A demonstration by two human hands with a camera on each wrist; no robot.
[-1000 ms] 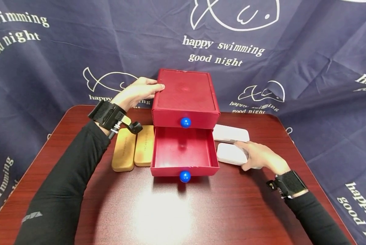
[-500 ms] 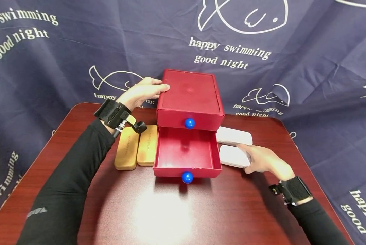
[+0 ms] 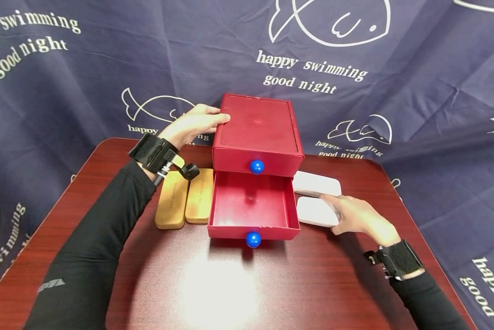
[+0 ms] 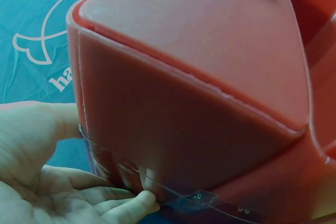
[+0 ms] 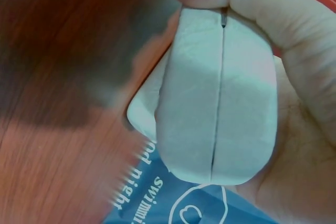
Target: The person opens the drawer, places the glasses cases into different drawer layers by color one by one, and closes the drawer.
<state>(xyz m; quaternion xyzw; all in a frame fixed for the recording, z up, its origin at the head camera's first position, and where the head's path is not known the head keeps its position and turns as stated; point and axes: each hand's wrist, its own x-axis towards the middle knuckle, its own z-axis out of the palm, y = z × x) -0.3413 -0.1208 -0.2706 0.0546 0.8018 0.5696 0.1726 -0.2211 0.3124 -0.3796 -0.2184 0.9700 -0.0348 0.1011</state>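
Centrally on the dark red worktop [image 3: 230,284] stood a red two-drawer box [image 3: 258,133], its lower drawer [image 3: 252,206] pulled out toward the person and showing a bare red floor, its upper drawer pushed in. Each drawer front carried a round blue knob, the upper knob [image 3: 257,166] above the lower knob [image 3: 253,239]. At the box's left rear corner the left hand [image 3: 193,124] rested against the side wall, thumb laid over the top edge and fingers [image 4: 131,203] stretched along the wall low down, straight rather than curled, so that grip lay spread flat on the box. To the right of the open drawer, the right hand [image 3: 356,215] was wrapped around the nearer white case [image 3: 314,211]; the wrist view showed the thumb pressed over one end and the palm cupping the seamed case [image 5: 218,103], a grip clamped on it. A second white case [image 3: 316,184] lay just behind the first, close beside it. On the box's left, two tan wooden cases [image 3: 185,199] lay side by side, touching. Behind the worktop hung a navy cloth [image 3: 65,82] printed with white fish outlines and lettering. Both forearms wore black sleeves with black wrist straps.
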